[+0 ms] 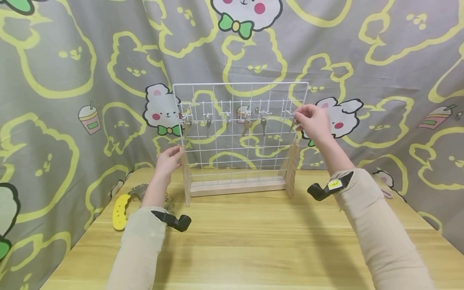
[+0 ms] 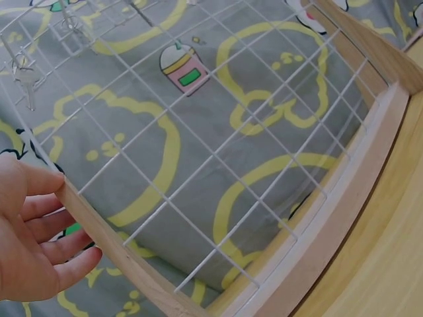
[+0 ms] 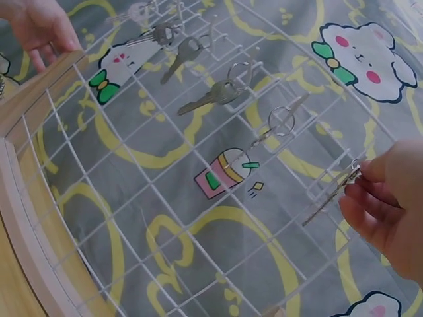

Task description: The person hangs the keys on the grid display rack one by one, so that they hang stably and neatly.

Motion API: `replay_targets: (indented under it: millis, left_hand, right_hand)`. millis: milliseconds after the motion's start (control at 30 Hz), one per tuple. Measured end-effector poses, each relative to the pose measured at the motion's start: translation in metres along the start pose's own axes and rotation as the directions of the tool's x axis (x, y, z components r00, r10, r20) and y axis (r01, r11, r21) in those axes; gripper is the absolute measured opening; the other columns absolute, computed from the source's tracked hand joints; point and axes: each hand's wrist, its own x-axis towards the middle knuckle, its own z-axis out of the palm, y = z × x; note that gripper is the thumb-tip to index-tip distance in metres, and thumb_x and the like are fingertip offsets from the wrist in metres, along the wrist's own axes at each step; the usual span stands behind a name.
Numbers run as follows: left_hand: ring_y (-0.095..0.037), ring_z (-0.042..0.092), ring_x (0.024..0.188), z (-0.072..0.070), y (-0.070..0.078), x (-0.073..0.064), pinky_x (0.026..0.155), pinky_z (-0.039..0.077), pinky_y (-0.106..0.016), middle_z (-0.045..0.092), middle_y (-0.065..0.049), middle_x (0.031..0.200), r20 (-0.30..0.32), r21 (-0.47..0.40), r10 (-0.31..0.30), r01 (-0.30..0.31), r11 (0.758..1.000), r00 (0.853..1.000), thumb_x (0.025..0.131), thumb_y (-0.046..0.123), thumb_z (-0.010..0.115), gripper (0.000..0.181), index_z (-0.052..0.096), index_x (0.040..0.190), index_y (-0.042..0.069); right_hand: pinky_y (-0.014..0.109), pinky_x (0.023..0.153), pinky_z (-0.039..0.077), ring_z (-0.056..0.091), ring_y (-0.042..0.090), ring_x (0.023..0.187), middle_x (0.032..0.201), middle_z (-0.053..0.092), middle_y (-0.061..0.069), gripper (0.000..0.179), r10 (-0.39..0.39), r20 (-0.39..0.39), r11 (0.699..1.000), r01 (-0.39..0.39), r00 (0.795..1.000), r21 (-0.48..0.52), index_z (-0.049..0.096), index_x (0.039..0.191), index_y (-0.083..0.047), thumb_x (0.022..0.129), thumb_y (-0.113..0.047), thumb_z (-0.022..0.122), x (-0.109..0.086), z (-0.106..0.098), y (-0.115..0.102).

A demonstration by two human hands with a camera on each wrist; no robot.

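A white wire grid rack (image 1: 232, 150) stands upright between wooden side posts. Several keys (image 3: 218, 96) dangle by metal rings from hooks along its upper part. At the right end, my right hand (image 1: 314, 123) pinches a key (image 3: 330, 196) near its ring, between thumb and fingers, beside the rightmost hook. My left hand (image 1: 168, 161) is at the rack's left side. Its thumb touches the top of the left wooden post (image 2: 99, 231), while the other fingers hang loosely outside the post, as the left wrist view shows.
On the wooden table (image 1: 239, 241), a yellow-handled thing (image 1: 120, 211) with metal parts lies left of the rack, partly behind the left forearm. Small metal rings (image 1: 169, 206) lie near that forearm. A patterned grey curtain (image 1: 119, 52) hangs close behind the rack.
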Motion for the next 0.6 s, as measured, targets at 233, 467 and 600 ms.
replay_targets:
  millis: [233, 467, 600]
  left_hand:
    - [-0.029, 0.034, 0.131, -0.001, 0.002, 0.0, 0.105, 0.035, -0.039, 0.032, -0.015, 0.146, -0.006, 0.008, -0.003, 0.003, 1.0, 1.0, 0.097, 0.02, 0.049, 0.05, 0.033, 0.142, 0.003]
    - [-0.029, 0.036, 0.13, -0.002, -0.002, -0.001, 0.105, 0.036, -0.038, 0.035, -0.015, 0.144, -0.019, 0.031, 0.008, -0.007, 1.0, 1.0, 0.098, 0.02, 0.048, 0.049, 0.035, 0.141, 0.002]
    - [-0.03, 0.037, 0.129, -0.001, -0.004, -0.003, 0.105, 0.035, -0.041, 0.038, -0.017, 0.142, -0.037, 0.082, 0.02, -0.017, 0.996, 0.999, 0.098, 0.02, 0.047, 0.048, 0.035, 0.141, 0.001]
  right_hand:
    - [0.018, 0.058, 0.054, 0.058, 0.006, 0.062, 0.071, 0.057, -0.002, 0.011, 0.007, -0.002, 0.999, -0.006, 1.0, 0.054, 0.056, 0.092, 0.005, 0.092, -0.006, 0.056, -0.001, 0.004, 0.005]
    - [0.019, 0.061, 0.055, 0.057, 0.002, 0.062, 0.082, 0.06, 0.008, 0.022, 0.048, 0.006, 0.999, -0.048, 0.999, -0.009, 0.055, 0.106, 0.012, 0.093, -0.006, 0.052, -0.009, 0.003, 0.018]
    - [0.02, 0.063, 0.055, 0.059, 0.008, 0.065, 0.085, 0.062, 0.014, 0.024, 0.064, 0.046, 0.996, -0.061, 0.997, -0.07, 0.056, 0.107, 0.01, 0.093, -0.01, 0.052, -0.022, 0.001, 0.036]
